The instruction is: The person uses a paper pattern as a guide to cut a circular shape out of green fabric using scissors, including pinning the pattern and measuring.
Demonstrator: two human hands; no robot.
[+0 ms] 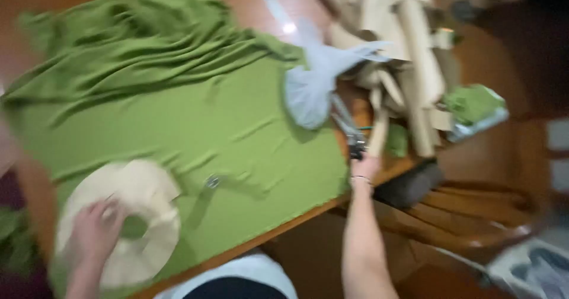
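Frame blurred. Left hand (95, 231) presses flat, released, on ring-shaped paper pattern (127, 216) (lower left); right hand (363, 165) clenches dark scissors (349, 130) at bench edge (284, 231).

left hand (95, 231) pressed flat, right hand (364, 167) outstretched, closed.

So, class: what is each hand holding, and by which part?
The right hand grips scissors by the handles. The left hand holds nothing; it presses flat on the ring-shaped paper pattern, near its hole.
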